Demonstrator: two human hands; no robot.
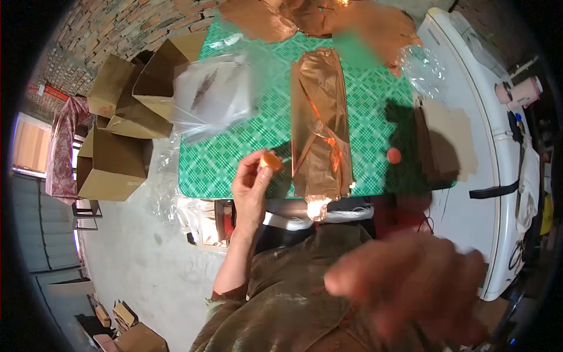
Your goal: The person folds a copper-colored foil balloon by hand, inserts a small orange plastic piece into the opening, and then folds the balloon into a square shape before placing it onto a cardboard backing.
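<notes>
My left hand (252, 188) is raised over the near edge of the green checked table (246, 158) and pinches a small orange piece (271, 161) between thumb and fingers. Just right of it lies a long shiny copper foil package (319, 129), lengthwise on the table with an orange ribbon across it. My right hand (410, 287) is close to the camera at the lower right, blurred, fingers loosely curled, and nothing shows in it. A small round orange object (393, 155) rests on the table to the right of the package.
A stack of clear plastic bags (214, 94) lies at the table's left. Crumpled copper foil (311, 17) sits at the far end. Brown card sheets (443, 141) lie at the right beside a white appliance (481, 117). Open cardboard boxes (117, 129) stand on the floor to the left.
</notes>
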